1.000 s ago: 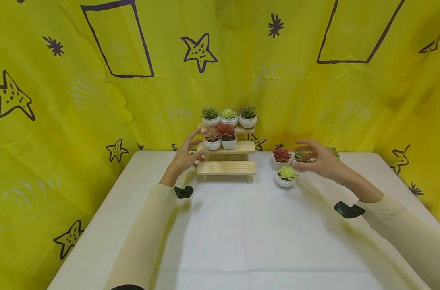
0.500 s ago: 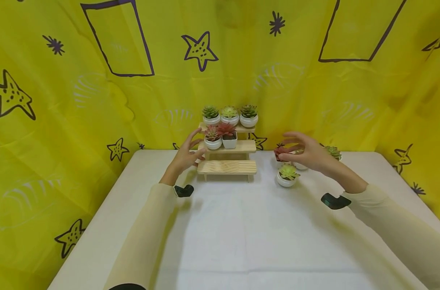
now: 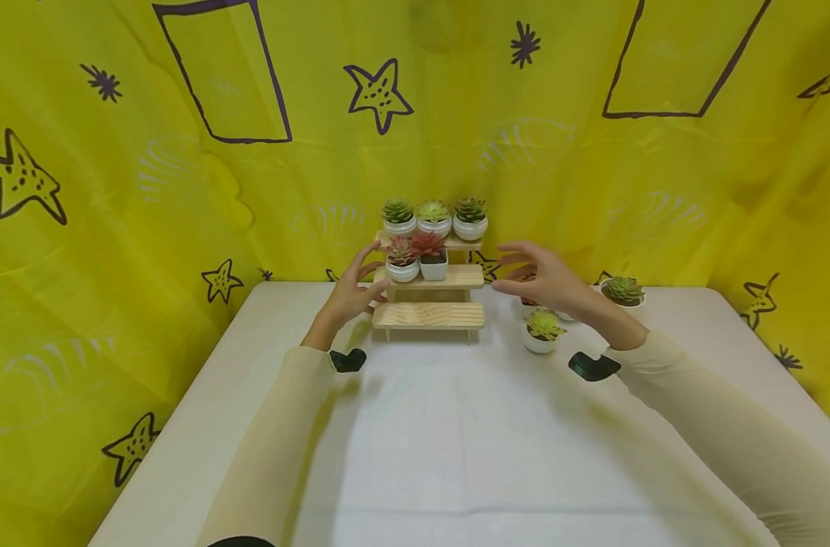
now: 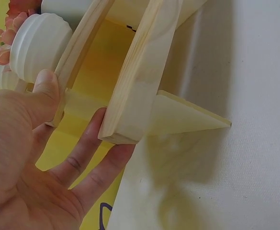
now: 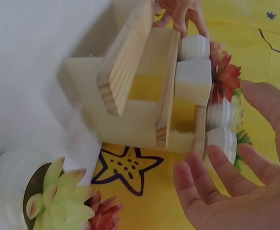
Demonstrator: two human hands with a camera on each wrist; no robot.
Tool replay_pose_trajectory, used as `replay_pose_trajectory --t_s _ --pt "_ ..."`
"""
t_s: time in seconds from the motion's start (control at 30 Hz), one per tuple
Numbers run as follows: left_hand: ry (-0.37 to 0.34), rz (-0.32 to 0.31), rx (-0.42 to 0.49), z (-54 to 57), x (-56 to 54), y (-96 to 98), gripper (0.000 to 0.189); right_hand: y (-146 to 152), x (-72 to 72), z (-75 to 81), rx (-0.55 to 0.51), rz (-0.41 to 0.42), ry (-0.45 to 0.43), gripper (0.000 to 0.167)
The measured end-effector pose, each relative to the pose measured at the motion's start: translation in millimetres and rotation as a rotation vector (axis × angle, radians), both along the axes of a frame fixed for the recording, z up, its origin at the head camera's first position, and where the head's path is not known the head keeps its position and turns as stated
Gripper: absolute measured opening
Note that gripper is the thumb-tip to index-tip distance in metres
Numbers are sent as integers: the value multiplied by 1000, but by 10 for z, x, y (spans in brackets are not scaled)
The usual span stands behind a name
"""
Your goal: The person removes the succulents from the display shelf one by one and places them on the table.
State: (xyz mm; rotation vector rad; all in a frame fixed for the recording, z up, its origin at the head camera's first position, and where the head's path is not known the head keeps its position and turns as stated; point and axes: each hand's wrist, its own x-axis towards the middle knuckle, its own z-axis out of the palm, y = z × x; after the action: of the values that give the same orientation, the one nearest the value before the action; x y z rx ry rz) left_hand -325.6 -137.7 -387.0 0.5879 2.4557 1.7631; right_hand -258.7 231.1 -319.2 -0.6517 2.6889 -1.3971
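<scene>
I see a yellow curtain hanging behind and along both sides of the table, printed with dark stars and pale striped outlines. Faint creases cross the white tabletop under soft light.

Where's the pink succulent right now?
In the head view, the pink succulent sits toward the left on the middle tier of the wooden stand, between the left hand and the red succulent in the square pot.
</scene>
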Motion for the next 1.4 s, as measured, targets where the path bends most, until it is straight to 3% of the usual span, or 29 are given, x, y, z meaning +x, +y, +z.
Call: replay_pose_trajectory --t_s 0.53,0.8,1.07,1.4 --pt "4 13 -20 8 1 2 76 -194 -114 -66 -23 31 5 68" --pt "-8 33 -20 7 -12 8 76 -314 -193 -51 -55 18 -35 68" --pt "3 25 -15 -8 -16 1 76 -442 -274 -53 -62 36 15 65" --pt "-9 34 -12 -12 -26 6 76 -574 -403 -78 -69 40 15 65"
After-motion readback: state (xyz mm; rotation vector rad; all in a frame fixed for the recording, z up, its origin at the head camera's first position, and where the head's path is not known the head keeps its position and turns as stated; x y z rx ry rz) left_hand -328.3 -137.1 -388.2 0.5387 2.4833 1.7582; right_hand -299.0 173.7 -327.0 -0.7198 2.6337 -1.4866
